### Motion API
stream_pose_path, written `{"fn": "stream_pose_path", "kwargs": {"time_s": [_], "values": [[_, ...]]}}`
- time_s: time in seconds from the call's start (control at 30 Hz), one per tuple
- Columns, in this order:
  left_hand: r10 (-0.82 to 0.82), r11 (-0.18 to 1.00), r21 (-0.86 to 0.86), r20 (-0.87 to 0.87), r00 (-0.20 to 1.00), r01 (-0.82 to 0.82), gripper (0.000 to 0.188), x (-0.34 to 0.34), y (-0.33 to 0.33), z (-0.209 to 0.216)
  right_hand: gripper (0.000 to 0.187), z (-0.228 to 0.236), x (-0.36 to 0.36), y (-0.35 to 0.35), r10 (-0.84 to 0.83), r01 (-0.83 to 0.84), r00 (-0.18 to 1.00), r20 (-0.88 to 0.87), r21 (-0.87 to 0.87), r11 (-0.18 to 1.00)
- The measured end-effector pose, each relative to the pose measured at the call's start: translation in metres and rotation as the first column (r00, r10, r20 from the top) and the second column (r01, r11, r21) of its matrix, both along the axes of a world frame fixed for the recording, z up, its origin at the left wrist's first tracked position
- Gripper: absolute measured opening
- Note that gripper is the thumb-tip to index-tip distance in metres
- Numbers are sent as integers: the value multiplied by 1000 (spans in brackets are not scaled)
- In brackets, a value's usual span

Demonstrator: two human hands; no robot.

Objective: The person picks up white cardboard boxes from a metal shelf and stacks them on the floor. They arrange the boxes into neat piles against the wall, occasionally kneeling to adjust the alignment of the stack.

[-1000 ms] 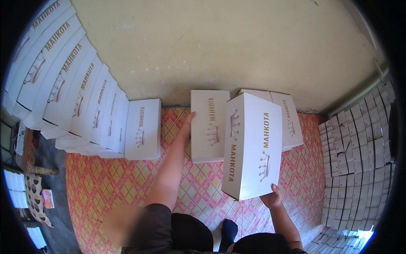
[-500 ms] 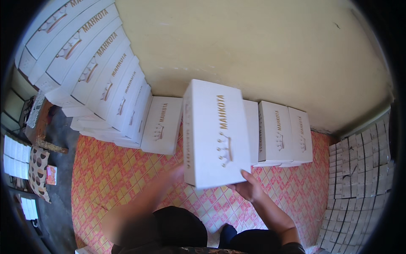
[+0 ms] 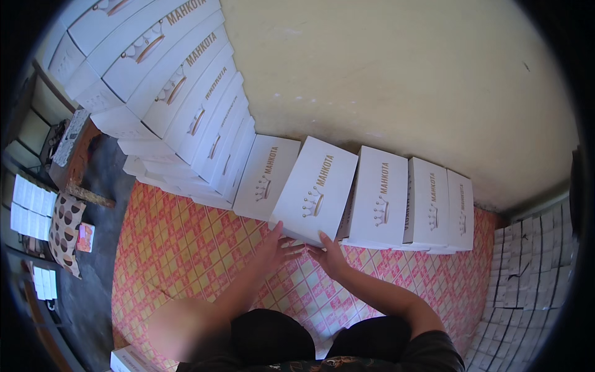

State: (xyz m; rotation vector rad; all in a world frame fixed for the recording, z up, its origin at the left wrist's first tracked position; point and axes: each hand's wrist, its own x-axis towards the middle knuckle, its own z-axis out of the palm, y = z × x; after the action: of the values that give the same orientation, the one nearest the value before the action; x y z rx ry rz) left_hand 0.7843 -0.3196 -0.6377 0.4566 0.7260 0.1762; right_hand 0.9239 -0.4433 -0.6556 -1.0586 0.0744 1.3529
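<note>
A white lidded box (image 3: 319,186) with a gold crown print lies a little tilted in a row by the wall. Both my hands are at its near end. My left hand (image 3: 276,249) has its thumb on the near left corner, its fingers reaching in below the front edge. At the near right, my right hand (image 3: 331,255) holds the same edge, thumb up and fingers pointing left. To its left is a like box (image 3: 268,177), partly overlapped. On its right sits another white box (image 3: 379,198), its left side showing.
A tall stack of white boxes (image 3: 155,93) rises at the left. More boxes (image 3: 429,208) continue the row rightward along the beige wall (image 3: 396,74). Bundled small packs (image 3: 530,266) are piled at the far right. A patterned cushion (image 3: 67,226) lies beyond the checked mat (image 3: 180,248).
The held box has come down from above the row into a place between two boxes. My hands moved with it and now meet near its front edge. The view has shifted.
</note>
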Motion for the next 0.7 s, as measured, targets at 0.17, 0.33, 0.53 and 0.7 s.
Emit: {"fn": "stream_pose_path", "kwargs": {"time_s": [0.17,0.33,0.53,0.7], "values": [[36,998,-42,-132,991,-42,62,31,-12,-18,62,-25,17,-15,45,-33,993,108,-105,994],[183,977,-98,-84,979,-191,65,48,-29,-64,60,-53,42,-64,350,-294,907,233,-246,924],[407,903,-109,-86,909,-415,61,57,-30,-109,66,-116,108,-154,414,177,534,737,-577,798],[479,864,-155,-38,877,-479,50,76,-18,-96,65,-110,143,-160,301,40,686,662,-447,894]]}}
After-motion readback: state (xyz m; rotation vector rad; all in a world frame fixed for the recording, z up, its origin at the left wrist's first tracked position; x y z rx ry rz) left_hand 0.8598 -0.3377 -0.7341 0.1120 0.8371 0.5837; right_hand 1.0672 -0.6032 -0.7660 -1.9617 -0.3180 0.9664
